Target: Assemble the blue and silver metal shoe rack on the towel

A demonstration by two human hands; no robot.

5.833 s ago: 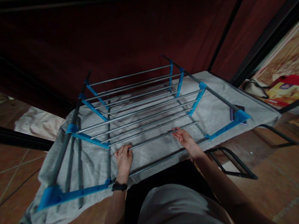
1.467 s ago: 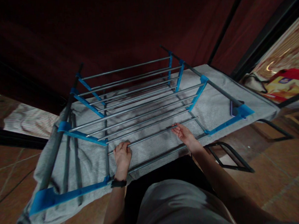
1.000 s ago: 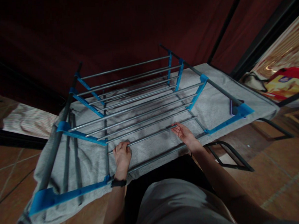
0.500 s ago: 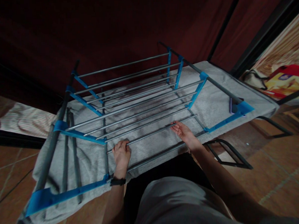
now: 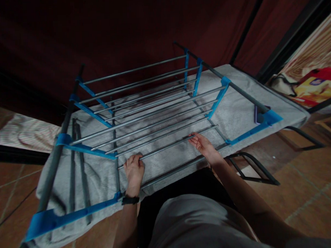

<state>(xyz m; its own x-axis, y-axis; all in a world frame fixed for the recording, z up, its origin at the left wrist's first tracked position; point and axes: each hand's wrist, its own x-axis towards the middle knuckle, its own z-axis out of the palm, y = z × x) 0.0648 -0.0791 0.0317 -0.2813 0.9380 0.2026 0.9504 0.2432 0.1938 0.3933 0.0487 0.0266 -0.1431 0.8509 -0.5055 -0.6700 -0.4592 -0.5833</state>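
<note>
A thin grey metal rod lies across the near part of the rack frame, gripped by both my hands. My left hand is closed around it near its left end. Toward its right end, my right hand pinches it between thumb and fingers. The rack has grey tubes at both sides, with blue plastic brackets fixed on them. Several parallel rods span the brackets beyond my hands. A near crossbar runs just in front of my body.
A grey cloth covers the surface under the rack. Two loose grey tubes lie on it at left. A phone-like object rests by the right bracket. Black metal bars jut out at right. A dark red curtain hangs behind.
The view has shifted very slightly. Both hands keep their hold on the rod, which stays in nearly the same place.
</note>
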